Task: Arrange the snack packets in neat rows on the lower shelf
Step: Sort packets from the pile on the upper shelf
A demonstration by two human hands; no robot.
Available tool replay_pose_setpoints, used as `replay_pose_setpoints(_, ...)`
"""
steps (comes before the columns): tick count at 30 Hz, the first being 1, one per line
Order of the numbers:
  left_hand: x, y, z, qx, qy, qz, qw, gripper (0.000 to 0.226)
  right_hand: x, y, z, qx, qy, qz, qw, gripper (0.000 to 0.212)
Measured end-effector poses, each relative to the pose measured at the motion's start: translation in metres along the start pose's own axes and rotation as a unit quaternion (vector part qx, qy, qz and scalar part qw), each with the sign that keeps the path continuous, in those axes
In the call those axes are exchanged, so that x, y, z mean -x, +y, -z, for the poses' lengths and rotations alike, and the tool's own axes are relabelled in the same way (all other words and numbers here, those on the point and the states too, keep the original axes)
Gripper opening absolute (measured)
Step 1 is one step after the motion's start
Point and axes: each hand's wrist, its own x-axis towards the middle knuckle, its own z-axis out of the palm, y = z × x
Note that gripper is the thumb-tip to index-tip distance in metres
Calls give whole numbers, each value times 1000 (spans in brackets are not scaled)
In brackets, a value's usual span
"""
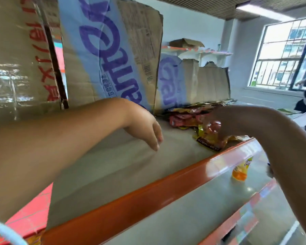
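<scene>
Reaching across the shelf (113, 174), the right hand (219, 121) lies on a yellow-red snack packet (208, 140) beside the orange front edge (148, 191); blur hides whether its fingers clasp it. The left hand (145, 128) hangs slack, holding nothing.

Left forearm (60, 138) reaches in from 9 o'clock; left hand (145, 128) droops at the wrist, fingers straight and relaxed, pointing toward 5 o'clock; right arm (281, 147) arches in from 4 o'clock; right hand (219, 123) blurred, finger pose unclear.
</scene>
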Motion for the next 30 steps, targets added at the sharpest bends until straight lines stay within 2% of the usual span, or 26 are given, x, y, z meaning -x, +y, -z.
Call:
replay_pose_setpoints(4, -18, 21, 13, 60, -22, 70, 996, 32, -17, -30, 7, -15, 59, 147, 987, 44)
replay_pose_setpoints(8, -33, 35, 24, 166, -7, 164, 972, 29, -46, -50, 8, -51, 106, 265, 957, 26)
replay_pose_setpoints(10, -32, 38, 30, 189, -12, 195, 962, 33, -57, -46, 16, -59, 107, 277, 953, 21)
replay_pose_setpoints(12, -40, 46, 33, 181, -45, 232, 955, 47, -73, -28, 28, -63, 121, 287, 948, 22)
replay_pose_setpoints(15, -60, 53, 28, 79, -80, 252, 961, 91, -101, -6, 46, -75, 80, 280, 954, 19)
replay_pose_setpoints(17, -69, 50, 21, 75, -42, 244, 966, 87, -112, -2, 51, -14, 47, 275, 960, 18)
replay_pose_setpoints(20, -70, 35, 11, 111, 39, 237, 964, 78, -120, -10, 49, 99, 17, 275, 956, 37)
replay_pose_setpoints(23, -67, 17, 0, 135, 104, 254, 952, 73, -127, -21, 39, 139, 10, 277, 951, 52)
replay_pose_setpoints(25, -65, 10, -3, 159, 108, 270, 944, 71, -131, -24, 34, 135, 9, 278, 951, 53)
replay_pose_setpoints(30, -63, -3, -3, 159, 58, 295, 940, 77, -130, -20, 28, 98, 39, 328, 939, 46)
